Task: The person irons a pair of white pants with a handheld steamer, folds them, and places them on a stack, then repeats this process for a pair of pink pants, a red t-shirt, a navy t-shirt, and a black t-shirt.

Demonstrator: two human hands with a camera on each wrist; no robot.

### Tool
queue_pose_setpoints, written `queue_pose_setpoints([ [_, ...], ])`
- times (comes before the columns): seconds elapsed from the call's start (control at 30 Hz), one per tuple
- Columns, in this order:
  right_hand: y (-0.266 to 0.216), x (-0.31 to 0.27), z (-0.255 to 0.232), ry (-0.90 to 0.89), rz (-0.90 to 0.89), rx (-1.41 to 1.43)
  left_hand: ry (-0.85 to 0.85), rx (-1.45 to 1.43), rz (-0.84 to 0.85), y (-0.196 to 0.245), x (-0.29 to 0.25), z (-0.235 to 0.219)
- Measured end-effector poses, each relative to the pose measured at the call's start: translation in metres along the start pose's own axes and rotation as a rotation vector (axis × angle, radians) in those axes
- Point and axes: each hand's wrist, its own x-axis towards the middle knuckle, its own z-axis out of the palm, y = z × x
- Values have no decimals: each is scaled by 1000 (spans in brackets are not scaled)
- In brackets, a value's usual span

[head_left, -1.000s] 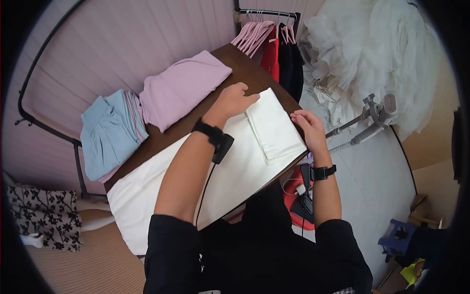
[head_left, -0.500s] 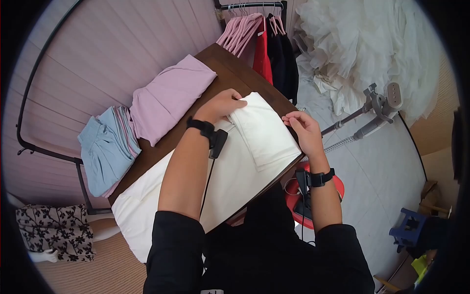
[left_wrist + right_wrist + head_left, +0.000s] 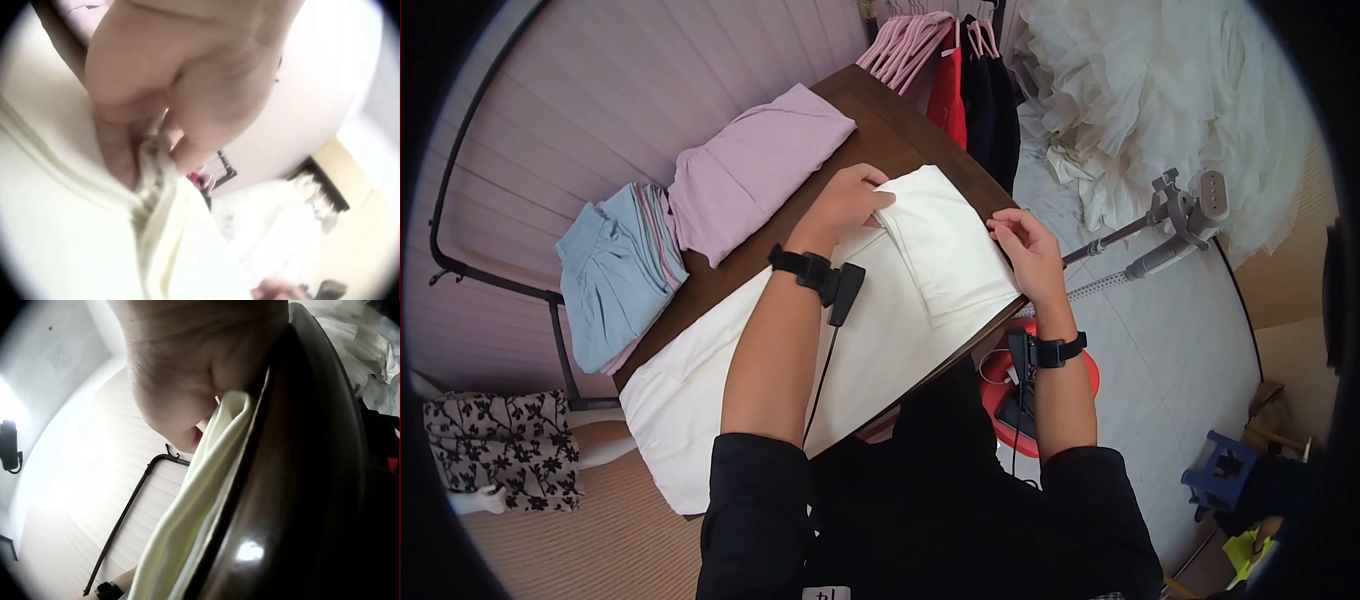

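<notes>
A white garment (image 3: 740, 370) lies lengthwise along the dark brown table, its far right end folded over into a flat layered panel (image 3: 950, 240). My left hand (image 3: 842, 212) pinches the upper left corner of that panel between thumb and fingers. In the left wrist view, gathered cloth (image 3: 156, 200) with a stitched seam runs down from those fingertips. My right hand (image 3: 1032, 255) is at the panel's right side, by the table edge, with its fingers loosely bent. The right wrist view shows the rounded cloth fold (image 3: 219, 437) right beside the palm.
A folded lilac garment (image 3: 760, 170) and a light blue folded stack (image 3: 615, 280) lie along the table's back left. Pink hangers (image 3: 905, 50) hang beyond its far end. A garment steamer head (image 3: 1200, 200) stands to the right, a red stool (image 3: 1080, 385) below my right wrist.
My left hand, pinching the panel's corner, has drawn it slightly left, and the panel looks rounder at its top. My right hand's fingers have bent a little more beside the edge.
</notes>
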Motion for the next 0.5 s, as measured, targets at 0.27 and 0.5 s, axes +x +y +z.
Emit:
queue_pose_setpoints([
  [0.27, -47, -52, 8, -451, -487, -738, 125, -2, 67, -18, 0, 7],
  [0.5, -38, -60, 12, -426, -598, -897, 172, 110, 121, -28, 7, 8],
])
